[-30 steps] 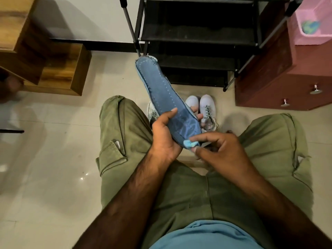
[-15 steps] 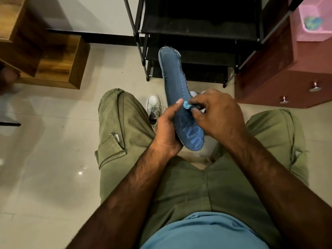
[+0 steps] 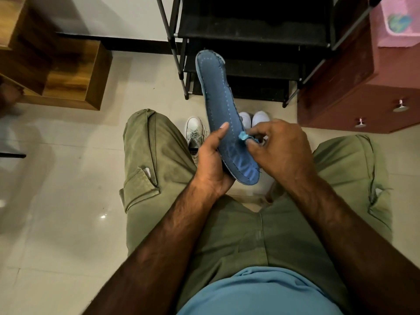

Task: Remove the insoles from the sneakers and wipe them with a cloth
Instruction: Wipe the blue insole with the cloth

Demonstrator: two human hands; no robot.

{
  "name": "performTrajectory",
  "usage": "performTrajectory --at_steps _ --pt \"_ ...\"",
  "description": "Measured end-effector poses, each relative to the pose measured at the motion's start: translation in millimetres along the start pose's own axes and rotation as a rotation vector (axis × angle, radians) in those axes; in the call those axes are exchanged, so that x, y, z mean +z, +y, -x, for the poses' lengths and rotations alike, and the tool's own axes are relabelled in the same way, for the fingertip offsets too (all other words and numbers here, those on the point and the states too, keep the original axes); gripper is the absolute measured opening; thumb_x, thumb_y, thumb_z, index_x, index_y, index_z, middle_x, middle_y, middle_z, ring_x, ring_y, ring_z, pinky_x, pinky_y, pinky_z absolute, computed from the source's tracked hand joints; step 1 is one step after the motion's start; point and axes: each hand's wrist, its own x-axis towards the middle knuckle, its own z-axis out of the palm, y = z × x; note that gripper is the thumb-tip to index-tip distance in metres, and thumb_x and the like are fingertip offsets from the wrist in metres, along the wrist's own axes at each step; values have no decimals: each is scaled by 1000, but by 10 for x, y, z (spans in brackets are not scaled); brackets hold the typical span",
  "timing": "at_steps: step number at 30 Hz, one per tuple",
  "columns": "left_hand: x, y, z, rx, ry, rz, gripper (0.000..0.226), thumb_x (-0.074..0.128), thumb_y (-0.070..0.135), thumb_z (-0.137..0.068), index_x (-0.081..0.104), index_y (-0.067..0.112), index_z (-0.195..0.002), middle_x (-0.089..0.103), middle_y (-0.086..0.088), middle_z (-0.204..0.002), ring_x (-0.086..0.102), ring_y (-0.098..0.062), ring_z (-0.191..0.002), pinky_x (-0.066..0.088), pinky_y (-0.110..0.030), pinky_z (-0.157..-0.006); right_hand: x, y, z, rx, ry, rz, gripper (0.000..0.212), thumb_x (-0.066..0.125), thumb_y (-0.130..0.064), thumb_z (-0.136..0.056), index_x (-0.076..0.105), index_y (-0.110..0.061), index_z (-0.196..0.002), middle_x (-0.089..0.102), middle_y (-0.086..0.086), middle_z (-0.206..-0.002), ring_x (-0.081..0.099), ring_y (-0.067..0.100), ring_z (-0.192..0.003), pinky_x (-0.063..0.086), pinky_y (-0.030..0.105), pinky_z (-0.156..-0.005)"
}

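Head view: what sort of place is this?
Probably a home entryway: a black shoe rack stands on a tiled floor, white sneakers sit before it, and a drawer cabinet stands beside it.

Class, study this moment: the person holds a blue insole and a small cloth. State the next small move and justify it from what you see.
Probably slide the cloth up the insole toward its far end: the right hand pinches it against the middle, the left hand grips the near end, and the far half lies bare.
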Motion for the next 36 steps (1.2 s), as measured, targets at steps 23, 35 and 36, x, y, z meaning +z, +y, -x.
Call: performTrajectory --at_steps 23,35,36 --pt "-120 -17 -138 -46 -27 170 72 44 50 -101 49 -9 -143 51 -30 -145 53 -44 -133 36 -58 -118 -75 59 293 45 -40 18 24 72 -37 -88 76 -31 -111 73 -4 -107 53 7 -80 43 22 -74" --pt "-97 -9 -135 -49 7 159 69 43 50 -102 53 -6 -141 52 -30 -143 52 -44 -134 35 -58 -118 -45 4 296 29 -36 44 23 70 -36 -90 75 -29 -112 71 -3 -109 63 15 -92 52 30 -80" --pt "-87 -27 -124 -35 14 144 68 44 47 -102 48 -4 -146 52 -28 -142 54 -41 -130 37 -55 -118 -23 -7 237 30 -5 56 23 69 -37 -92 74 -29 -113 70 -3 -110 62 15 -92 51 30 -77"
